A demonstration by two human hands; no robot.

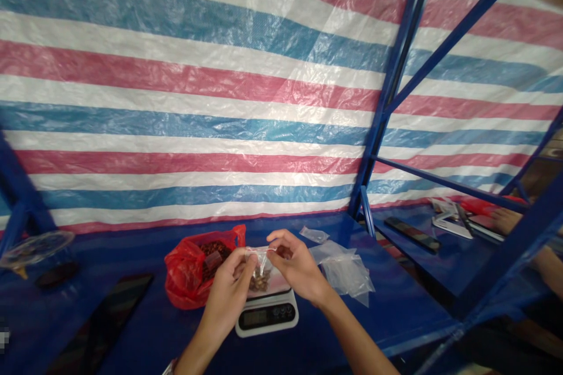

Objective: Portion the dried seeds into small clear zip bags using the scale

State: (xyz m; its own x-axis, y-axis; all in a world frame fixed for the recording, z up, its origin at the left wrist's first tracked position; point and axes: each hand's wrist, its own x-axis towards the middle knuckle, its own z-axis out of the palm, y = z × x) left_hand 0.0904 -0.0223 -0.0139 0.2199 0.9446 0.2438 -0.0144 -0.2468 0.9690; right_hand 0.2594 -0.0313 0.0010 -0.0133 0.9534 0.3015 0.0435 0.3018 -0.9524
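Observation:
My left hand (229, 285) and my right hand (297, 266) both pinch the top of a small clear plastic bag (261, 269) that holds brown pieces. The bag hangs just above a white digital kitchen scale (268, 316) on the blue table. Fingers of both hands are closed on the bag's mouth. A red plastic bag (187, 275) full of dark brown pieces lies open just left of the scale, beside my left hand.
A pile of empty clear bags (345, 269) lies right of the scale. A dark phone (118, 299) lies at the left, with a small fan (33, 249) beyond it. Blue steel posts (387, 99) divide off a neighbouring table, where another person's arm (545, 263) rests. A striped tarp hangs behind.

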